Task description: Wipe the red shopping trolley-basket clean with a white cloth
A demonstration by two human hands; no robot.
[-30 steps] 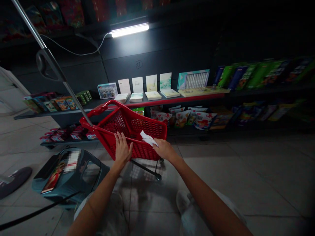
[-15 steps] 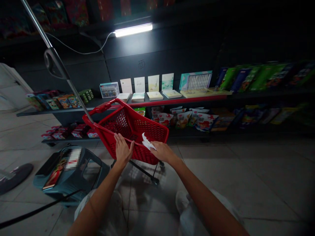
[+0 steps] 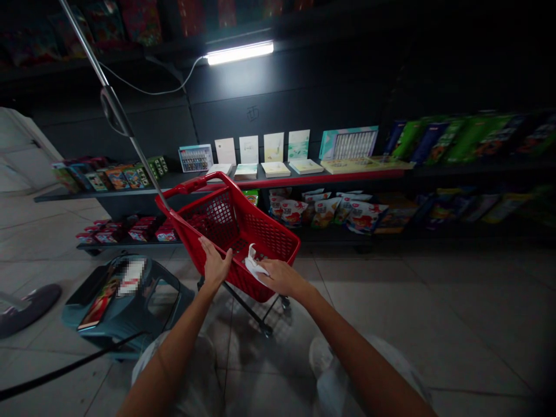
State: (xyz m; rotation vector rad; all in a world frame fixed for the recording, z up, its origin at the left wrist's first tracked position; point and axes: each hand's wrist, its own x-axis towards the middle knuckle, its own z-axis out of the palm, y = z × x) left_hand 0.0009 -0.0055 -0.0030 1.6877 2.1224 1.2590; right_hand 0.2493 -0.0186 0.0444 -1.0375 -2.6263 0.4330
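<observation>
In front of me stands a small red plastic shopping cart [image 3: 269, 231] with perforated walls and a dark wheeled frame. My left hand [image 3: 216, 263] rests on its near top rim, fingers stretched out and thumb apart. Farther right along the same rim, my right hand [image 3: 282, 277] is closed on a crumpled white wipe [image 3: 255, 266], paper or cloth I cannot tell. Part of the wipe sticks up past my fingers over the rim. The basket's inside shows only in part, and my right palm is hidden.
A blue-grey stool [image 3: 160, 301] with a phone-like object [image 3: 98, 307] stands left of the cart. A metal pole [image 3: 125, 124] rises behind it. Shelves ahead hold books [image 3: 275, 169] and snack bags [image 3: 325, 211] under a lit tube lamp [image 3: 240, 53].
My right hand has slid slightly left and nearer along the rim with the wipe. The cart's near right corner and front wheel have shifted toward me. My left hand stays on the rim.
</observation>
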